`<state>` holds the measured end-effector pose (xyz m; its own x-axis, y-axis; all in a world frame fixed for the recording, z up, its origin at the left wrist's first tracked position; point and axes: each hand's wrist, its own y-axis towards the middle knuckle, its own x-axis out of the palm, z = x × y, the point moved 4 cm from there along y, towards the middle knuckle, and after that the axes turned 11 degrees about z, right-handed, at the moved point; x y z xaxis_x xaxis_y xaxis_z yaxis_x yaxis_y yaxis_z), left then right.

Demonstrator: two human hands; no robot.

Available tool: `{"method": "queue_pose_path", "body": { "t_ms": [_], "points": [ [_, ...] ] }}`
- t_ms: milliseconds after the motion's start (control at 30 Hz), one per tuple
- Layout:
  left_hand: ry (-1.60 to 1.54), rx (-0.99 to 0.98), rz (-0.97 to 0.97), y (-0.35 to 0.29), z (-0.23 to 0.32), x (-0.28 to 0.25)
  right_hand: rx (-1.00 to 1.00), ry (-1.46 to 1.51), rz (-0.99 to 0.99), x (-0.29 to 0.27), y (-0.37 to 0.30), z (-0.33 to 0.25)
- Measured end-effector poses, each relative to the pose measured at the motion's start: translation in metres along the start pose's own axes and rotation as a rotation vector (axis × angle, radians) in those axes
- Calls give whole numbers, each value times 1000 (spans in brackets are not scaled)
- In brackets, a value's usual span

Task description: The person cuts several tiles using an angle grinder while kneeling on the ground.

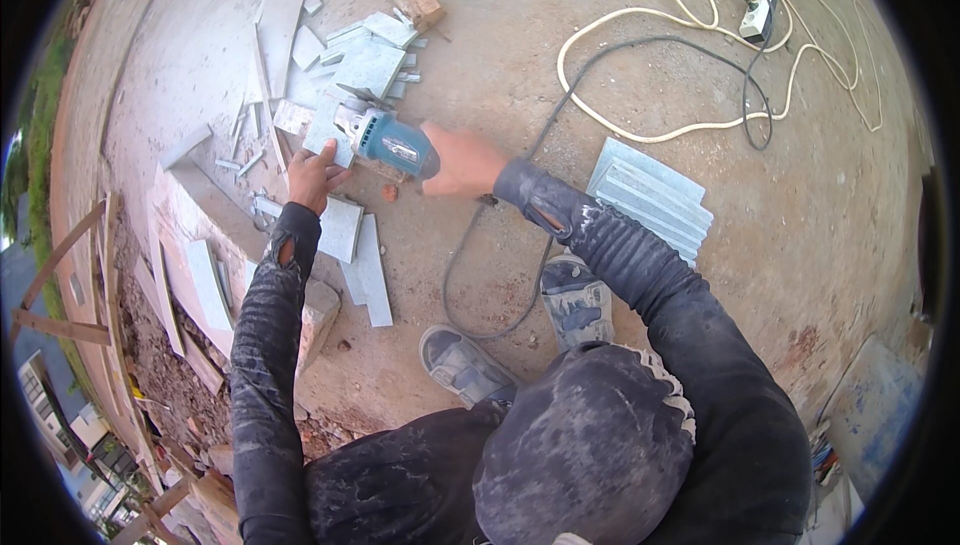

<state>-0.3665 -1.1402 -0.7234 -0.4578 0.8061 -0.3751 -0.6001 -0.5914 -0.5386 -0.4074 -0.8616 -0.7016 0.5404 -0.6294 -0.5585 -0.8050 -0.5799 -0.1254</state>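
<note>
My right hand (465, 161) is wrapped round the rear of a blue-green angle grinder (395, 143), whose metal head points left. Its dark disc (366, 97) stands at the upper side of the head, beside a pale grey tile (326, 125). My left hand (311, 179) grips the near edge of that tile, fingers pressed on it close to the grinder's head. Whether the disc touches the tile I cannot tell. Just beyond lie a heap of cut tile pieces (372, 67) and thin strips.
More tile pieces (368, 270) lie near my left forearm. A stack of grey tile strips (652, 195) is on the ground at right. The grinder's dark cable (470, 235) loops by my shoes (577, 297). A cream cable (640, 132) and power strip (758, 13) lie far right.
</note>
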Motion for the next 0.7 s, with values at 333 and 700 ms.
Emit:
{"method": "queue_pose_path", "body": {
  "t_ms": [333,700],
  "points": [
    [-39,12,31,1,-1,1,11,-59,-61,0,20,-11],
    [-61,-1,32,0,-1,1,13,-55,-46,3,39,-26]
  ]
}}
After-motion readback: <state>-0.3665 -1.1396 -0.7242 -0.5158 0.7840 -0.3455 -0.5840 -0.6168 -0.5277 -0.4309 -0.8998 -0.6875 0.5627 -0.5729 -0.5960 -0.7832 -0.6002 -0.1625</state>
